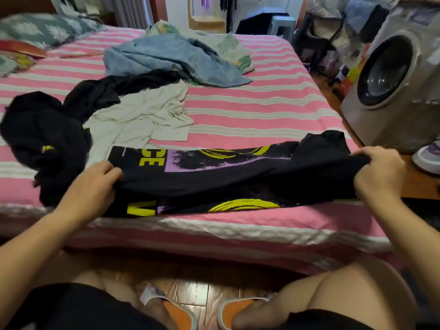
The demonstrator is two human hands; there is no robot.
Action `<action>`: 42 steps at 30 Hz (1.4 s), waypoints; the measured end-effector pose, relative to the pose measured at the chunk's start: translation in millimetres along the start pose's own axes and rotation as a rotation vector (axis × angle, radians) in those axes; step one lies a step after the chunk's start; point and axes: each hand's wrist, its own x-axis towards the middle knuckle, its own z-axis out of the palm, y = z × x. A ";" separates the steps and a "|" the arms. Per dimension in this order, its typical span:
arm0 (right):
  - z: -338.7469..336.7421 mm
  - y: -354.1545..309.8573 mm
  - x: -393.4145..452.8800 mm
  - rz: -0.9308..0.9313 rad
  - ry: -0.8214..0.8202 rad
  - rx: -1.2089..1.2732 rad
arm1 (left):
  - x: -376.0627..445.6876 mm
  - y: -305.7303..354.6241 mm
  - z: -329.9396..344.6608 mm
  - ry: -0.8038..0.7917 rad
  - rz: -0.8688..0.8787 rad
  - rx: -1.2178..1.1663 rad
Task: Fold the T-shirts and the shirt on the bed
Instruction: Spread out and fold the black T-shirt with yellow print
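A black T-shirt (228, 179) with yellow and purple print lies across the near edge of the bed (262, 110), with a lengthwise fold raised along its middle. My left hand (95, 184) grips that fold at its left end. My right hand (378, 172) grips it at the right end, lifted a little off the sheet. Behind it lie a crumpled white T-shirt (142, 113), a black garment (45, 136) at the left, another black garment (112, 89), a light blue shirt (164, 58) and a pale patterned garment (228, 46) at the back.
The bed has a pink and white striped sheet, with pillows (42, 29) at the far left. A washing machine (390, 82) stands close to the bed's right side. My knees and orange shoes (235, 313) are on the wooden floor below the bed's edge.
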 end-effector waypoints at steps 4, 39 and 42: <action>-7.3 4.9 -28.1 -0.022 0.044 0.010 | -10.8 -5.7 -2.5 0.011 -0.033 0.097; 89.3 -57.7 -117.3 -0.533 -0.391 -0.027 | -57.0 7.0 26.4 0.087 -1.091 -0.965; 96.7 -55.6 -112.3 -0.530 -0.348 -0.035 | -61.3 0.0 27.2 0.112 -1.085 -0.944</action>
